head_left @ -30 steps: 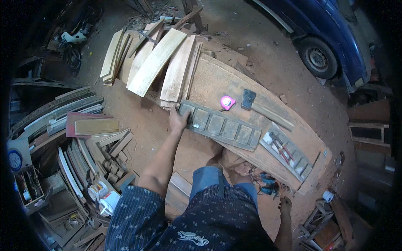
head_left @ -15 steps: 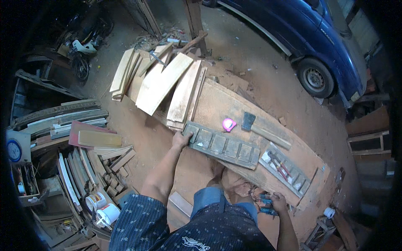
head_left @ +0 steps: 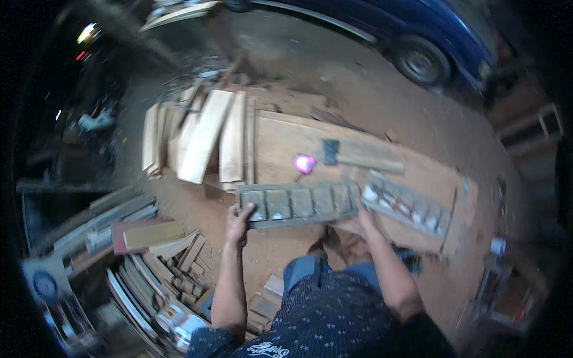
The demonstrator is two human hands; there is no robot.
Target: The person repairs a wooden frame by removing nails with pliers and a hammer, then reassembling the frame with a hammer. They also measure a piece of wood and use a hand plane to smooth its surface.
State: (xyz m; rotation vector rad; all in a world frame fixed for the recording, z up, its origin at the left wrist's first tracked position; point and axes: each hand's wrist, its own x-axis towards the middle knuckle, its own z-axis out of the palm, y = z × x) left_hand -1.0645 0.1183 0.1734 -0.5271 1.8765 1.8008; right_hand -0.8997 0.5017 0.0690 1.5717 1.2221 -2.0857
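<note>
A long, greyish-brown panel (head_left: 301, 203) with a row of raised square blocks lies between my hands, over the near edge of the workbench (head_left: 277, 137). My left hand (head_left: 239, 224) grips its left end, thumb on top. At the other end, my right hand (head_left: 365, 216) has its fingers around the edge, partly hidden and blurred. A second, similar panel (head_left: 434, 222) rests on the bench just right of that hand, with red-handled pliers (head_left: 401, 206) on it. Beyond the held panel are a pink tape measure (head_left: 304, 163) and a tool with a dark blocky head (head_left: 330, 151) and wooden handle.
Pale boards (head_left: 206, 137) lean stacked at the bench's left end. Timber offcuts (head_left: 179, 268) and white buckets (head_left: 190, 329) crowd the floor at left. A blue-green power tool (head_left: 409, 259) shows dimly by my right forearm. A blue vehicle (head_left: 412, 27) stands at the back.
My right hand has left the blue-green power tool and come up to the panel's right end. The panel has turned more level. The whole view has shifted and blurred.
</note>
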